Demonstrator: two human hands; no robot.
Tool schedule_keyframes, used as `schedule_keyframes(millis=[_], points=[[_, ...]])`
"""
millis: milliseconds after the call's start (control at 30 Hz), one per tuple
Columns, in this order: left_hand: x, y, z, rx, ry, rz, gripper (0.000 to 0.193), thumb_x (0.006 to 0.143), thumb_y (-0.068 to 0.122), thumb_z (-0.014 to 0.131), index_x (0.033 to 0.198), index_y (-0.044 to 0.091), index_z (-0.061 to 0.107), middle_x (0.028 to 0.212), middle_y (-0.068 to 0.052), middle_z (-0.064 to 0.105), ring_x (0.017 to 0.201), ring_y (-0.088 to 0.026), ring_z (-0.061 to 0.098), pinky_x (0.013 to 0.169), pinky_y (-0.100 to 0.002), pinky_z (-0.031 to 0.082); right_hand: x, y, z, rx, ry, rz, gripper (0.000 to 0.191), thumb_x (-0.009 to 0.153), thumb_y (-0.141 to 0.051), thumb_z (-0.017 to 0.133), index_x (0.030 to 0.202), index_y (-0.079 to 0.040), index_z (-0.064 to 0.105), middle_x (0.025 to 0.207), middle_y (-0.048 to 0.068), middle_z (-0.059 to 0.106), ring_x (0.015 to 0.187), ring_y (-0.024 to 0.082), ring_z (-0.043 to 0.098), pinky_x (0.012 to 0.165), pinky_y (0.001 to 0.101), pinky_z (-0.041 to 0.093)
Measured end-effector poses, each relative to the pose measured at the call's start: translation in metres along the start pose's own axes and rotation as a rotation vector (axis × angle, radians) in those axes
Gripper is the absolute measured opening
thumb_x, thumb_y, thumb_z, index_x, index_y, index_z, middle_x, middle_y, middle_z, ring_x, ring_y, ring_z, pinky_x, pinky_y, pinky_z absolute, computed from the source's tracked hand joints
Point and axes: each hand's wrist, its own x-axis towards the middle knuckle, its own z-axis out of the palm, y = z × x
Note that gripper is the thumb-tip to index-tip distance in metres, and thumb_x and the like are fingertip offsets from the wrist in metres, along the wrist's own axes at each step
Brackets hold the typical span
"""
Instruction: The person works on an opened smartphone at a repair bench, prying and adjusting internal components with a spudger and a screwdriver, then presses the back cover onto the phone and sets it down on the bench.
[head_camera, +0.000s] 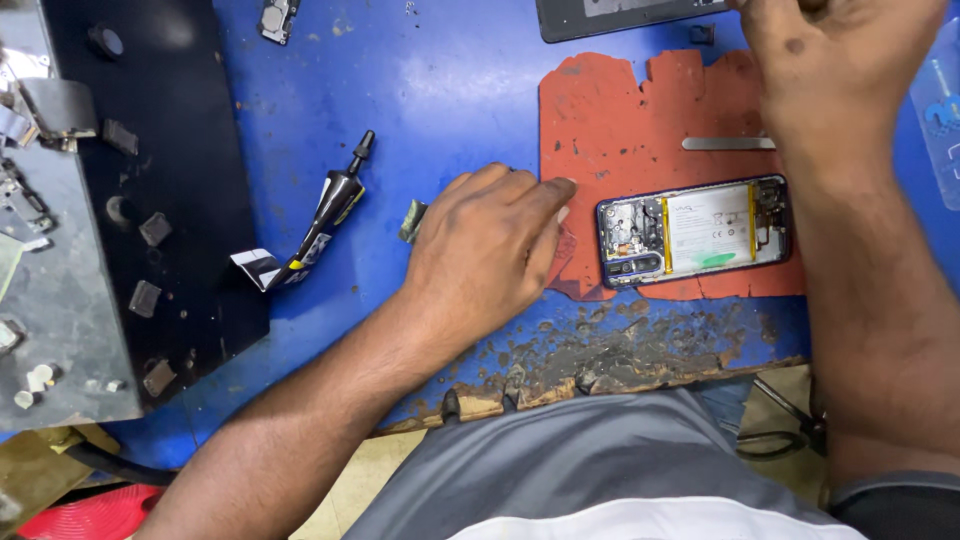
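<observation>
The left hand (490, 245) lies loosely curled, empty, beside the opened phone (693, 230) on the red mat (620, 120) near the bench's front edge, the right hand (840, 70) closed, contents unclear; light, fragile, best gripped by its rim.
</observation>
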Motion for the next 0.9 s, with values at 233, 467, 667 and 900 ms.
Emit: schedule_keyframes(millis=[233, 467, 667, 900], points=[[-0.001, 0.001, -0.002, -0.013, -0.003, -0.007, 0.024, 0.090, 0.009, 0.071, 0.113, 0.001, 0.072, 0.093, -0.011, 0.071, 0.091, -0.030, 0.066, 0.082, -0.045, 0.051, 0.008, 0.002, 0.006, -0.260, -0.018, -0.185, 0.013, 0.106, 0.009, 0.062, 0.094, 0.005, 0.060, 0.088, -0.002, 0.062, 0.079, 0.008, 0.058, 0.069, 0.0242, 0.046], [0.000, 0.001, -0.007, -0.042, 0.026, -0.018, 0.024, 0.092, 0.007, 0.070, 0.115, 0.001, 0.072, 0.092, -0.011, 0.070, 0.088, -0.031, 0.065, 0.081, -0.045, 0.052, 0.006, 0.002, 0.009, -0.076, -0.019, -0.032, 0.030, 0.114, 0.004, 0.066, 0.087, 0.002, 0.054, 0.080, -0.002, 0.058, 0.068, 0.008, 0.051, 0.059, 0.0215, 0.035], [0.003, 0.002, -0.012, -0.176, 0.184, -0.073, 0.017, 0.100, 0.006, 0.070, 0.117, 0.003, 0.069, 0.101, -0.012, 0.070, 0.095, -0.028, 0.069, 0.083, -0.038, 0.056, -0.018, -0.025, 0.012, 0.153, -0.100, -0.146, 0.018, 0.110, 0.019, 0.058, 0.109, 0.004, 0.049, 0.103, 0.010, 0.064, 0.092, 0.016, 0.066, 0.086, 0.0279, 0.055], [0.001, 0.003, -0.018, -0.382, 0.176, -0.153, 0.029, 0.097, 0.015, 0.077, 0.123, 0.005, 0.066, 0.113, -0.008, 0.070, 0.095, -0.018, 0.071, 0.080, -0.029, 0.057, -0.076, -0.059, 0.019, 0.269, -0.160, -0.097, 0.030, 0.110, 0.015, 0.062, 0.116, -0.004, 0.039, 0.103, 0.013, 0.062, 0.097, 0.019, 0.068, 0.097, 0.0381, 0.057]])
